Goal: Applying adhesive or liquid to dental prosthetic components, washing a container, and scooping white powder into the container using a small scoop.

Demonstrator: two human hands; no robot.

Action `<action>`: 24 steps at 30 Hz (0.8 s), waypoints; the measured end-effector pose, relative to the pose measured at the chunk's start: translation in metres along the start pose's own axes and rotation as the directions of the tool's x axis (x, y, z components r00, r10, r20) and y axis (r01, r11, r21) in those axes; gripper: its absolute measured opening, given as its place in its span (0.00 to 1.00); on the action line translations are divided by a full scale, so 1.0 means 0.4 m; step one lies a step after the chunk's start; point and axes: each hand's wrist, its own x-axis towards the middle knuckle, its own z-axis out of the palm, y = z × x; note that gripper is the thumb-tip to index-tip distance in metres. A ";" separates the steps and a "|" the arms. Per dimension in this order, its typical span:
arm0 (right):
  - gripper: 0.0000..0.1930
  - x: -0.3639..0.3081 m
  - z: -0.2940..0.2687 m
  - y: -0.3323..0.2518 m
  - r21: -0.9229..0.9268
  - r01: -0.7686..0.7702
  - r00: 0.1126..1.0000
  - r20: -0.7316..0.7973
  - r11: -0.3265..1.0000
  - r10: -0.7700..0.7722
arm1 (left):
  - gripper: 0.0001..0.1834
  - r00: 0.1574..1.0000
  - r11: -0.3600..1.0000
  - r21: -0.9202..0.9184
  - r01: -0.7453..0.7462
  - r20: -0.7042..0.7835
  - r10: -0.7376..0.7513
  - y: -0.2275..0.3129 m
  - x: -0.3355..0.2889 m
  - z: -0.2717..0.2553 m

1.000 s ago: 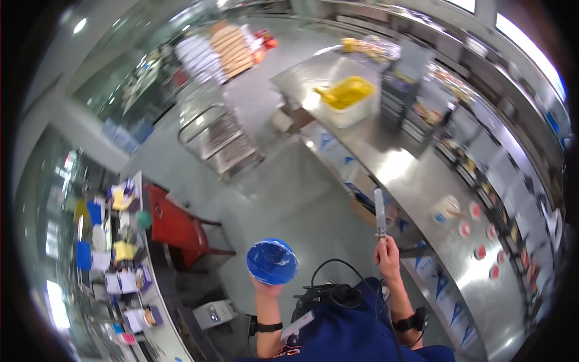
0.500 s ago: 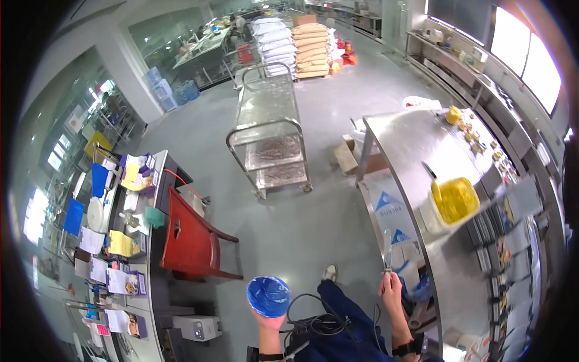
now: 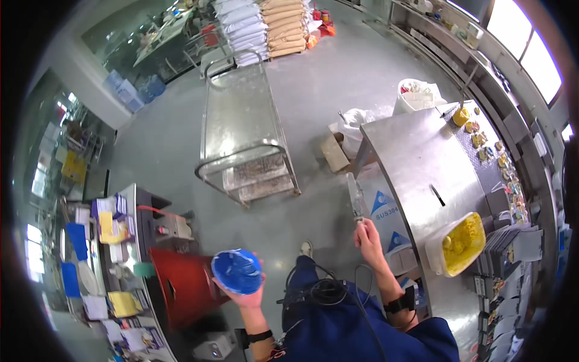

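Two hands: both are in the lower half of the frame, well apart, each with something in its grip.
Left hand (image 3: pixel 246 298): lower centre-left, cupped beneath a bowl, fingers curled up against its side.
Blue bowl (image 3: pixel 237 271): resting in that palm, opening facing up, pale streaks across its blue inside.
Right hand (image 3: pixel 370 242): lower centre-right, fingers pressed together around the handle of a spatula.
Spatula (image 3: pixel 356 199): blade upward, leaning slightly left, its flat metal face smeared and pale; it touches nothing but the hand.
Steel table (image 3: pixel 416 148): right of the frame, its near edge running down beside the right hand.
White tub (image 3: pixel 435 256): lower right, on the table, with yellow paste (image 3: pixel 465 241) inside.
Dark slim tool (image 3: pixel 437 195): lying on the tabletop just above the tub.
Metal cart (image 3: pixel 238 111): upper centre-left, on the grey floor.
Sacks (image 3: pixel 283 27): stacked at the top of the frame, white ones left, tan ones right.
Red chair (image 3: pixel 181 286): lower left, blurred, near the left hand.
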 end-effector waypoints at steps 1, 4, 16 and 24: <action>0.11 0.045 -0.014 0.000 -0.004 -0.002 1.000 -0.025 1.000 0.002 | 0.51 0.996 0.999 0.026 0.028 0.079 -0.030 -0.021 0.082 0.029; 0.11 0.152 -0.049 0.027 0.095 0.000 0.990 -0.143 0.995 0.014 | 0.57 0.982 0.990 0.089 0.107 0.146 -0.119 -0.100 0.338 0.047; 0.10 0.659 -0.318 -0.055 0.036 -0.077 0.802 -0.591 0.996 0.084 | 0.47 0.892 0.898 0.204 0.390 0.159 -0.424 -0.526 1.253 0.467; 0.14 1.301 -0.335 -0.070 0.028 -0.170 0.887 -0.431 0.985 0.165 | 0.45 0.989 0.971 0.211 0.116 0.068 -0.133 -0.484 1.617 0.556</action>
